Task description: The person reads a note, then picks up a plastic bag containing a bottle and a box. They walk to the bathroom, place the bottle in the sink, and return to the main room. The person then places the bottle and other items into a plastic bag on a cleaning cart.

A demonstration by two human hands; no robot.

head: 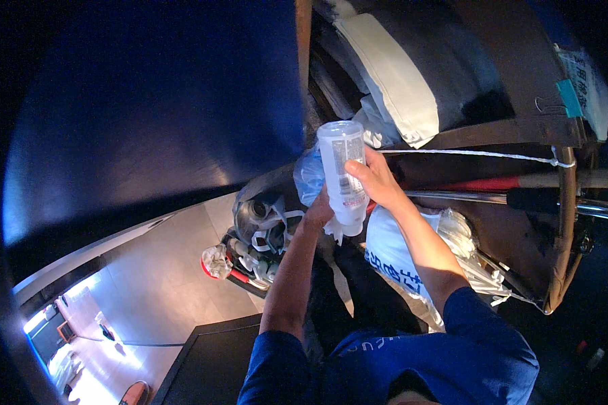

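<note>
A translucent white plastic bottle (342,167), its label covered in small print, is in my hands. Its broad end faces away from me and its tapered end points towards my body. My right hand (377,174) grips it from the right, thumb across the label. The left hand (320,208) is against the bottle's lower left side, its fingers hidden behind it. A white tattered-looking piece (335,230) sticks out beside the tapered end. Just beyond my left hand is a bluish clear plastic bag (310,174).
A brown cart bag (527,126) at the right carries a folded cream cloth (395,76), a teal binder clip (568,98) and a white cord (466,154). Below are a metal pole (456,196) and a printed white bag (395,253). A dark panel (157,101) fills the upper left.
</note>
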